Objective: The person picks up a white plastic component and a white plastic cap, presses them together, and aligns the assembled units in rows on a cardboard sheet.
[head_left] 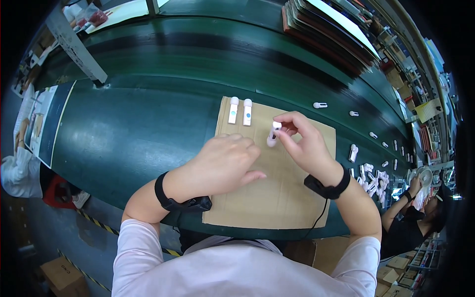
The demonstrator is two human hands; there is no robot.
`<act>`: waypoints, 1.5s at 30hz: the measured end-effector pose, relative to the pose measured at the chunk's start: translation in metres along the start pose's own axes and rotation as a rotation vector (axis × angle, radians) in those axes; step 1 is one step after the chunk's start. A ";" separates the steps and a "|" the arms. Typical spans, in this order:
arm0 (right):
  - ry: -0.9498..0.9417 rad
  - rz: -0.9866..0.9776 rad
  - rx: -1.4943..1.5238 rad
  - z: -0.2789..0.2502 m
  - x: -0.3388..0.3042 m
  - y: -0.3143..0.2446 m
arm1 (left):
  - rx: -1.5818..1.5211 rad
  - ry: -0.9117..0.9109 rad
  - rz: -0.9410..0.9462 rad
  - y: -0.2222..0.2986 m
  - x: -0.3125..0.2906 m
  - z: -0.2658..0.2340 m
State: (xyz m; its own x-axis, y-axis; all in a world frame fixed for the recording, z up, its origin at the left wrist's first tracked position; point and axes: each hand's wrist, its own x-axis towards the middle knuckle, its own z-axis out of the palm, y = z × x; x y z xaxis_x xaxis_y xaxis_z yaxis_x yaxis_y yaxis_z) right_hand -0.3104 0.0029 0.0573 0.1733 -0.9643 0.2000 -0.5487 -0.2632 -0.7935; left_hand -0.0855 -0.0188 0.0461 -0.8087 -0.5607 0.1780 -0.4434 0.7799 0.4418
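Observation:
My right hand pinches a small white device with a rounded head between thumb and fingers, above the cardboard sheet. The device is tilted, its round end pointing down, and a dark slot shows on its side. My left hand is over the left half of the cardboard, palm down, thumb stretched out and apart from the bent fingers; I see nothing in it. Two like devices lie side by side at the cardboard's far left corner: a left white device and a right white device, each with a blue dot.
A heap of white devices lies right of the cardboard, with several more scattered along the green belt. Stacked boards stand at the far right. A metal post rises at the left. Co-workers sit at both sides.

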 end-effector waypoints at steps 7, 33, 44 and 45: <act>-0.029 -0.198 -0.295 0.008 0.015 0.033 | 0.043 -0.162 0.128 -0.003 -0.001 0.009; -0.079 -0.206 -0.506 0.020 0.008 0.033 | 0.080 -0.259 0.082 -0.002 -0.002 0.010; 0.022 0.321 -0.530 -0.092 -0.126 0.066 | -0.120 -0.013 0.126 -0.021 0.001 -0.014; 0.044 0.435 -0.442 -0.097 -0.138 0.071 | -0.157 0.022 0.074 -0.028 -0.004 -0.015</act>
State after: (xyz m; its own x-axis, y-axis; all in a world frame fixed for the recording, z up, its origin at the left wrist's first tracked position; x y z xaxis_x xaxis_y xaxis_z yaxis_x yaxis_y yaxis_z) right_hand -0.4523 0.1151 0.0290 -0.1714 -0.9835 -0.0575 -0.8496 0.1770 -0.4968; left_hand -0.0643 -0.0424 0.0465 -0.8277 -0.5104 0.2333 -0.3155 0.7670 0.5587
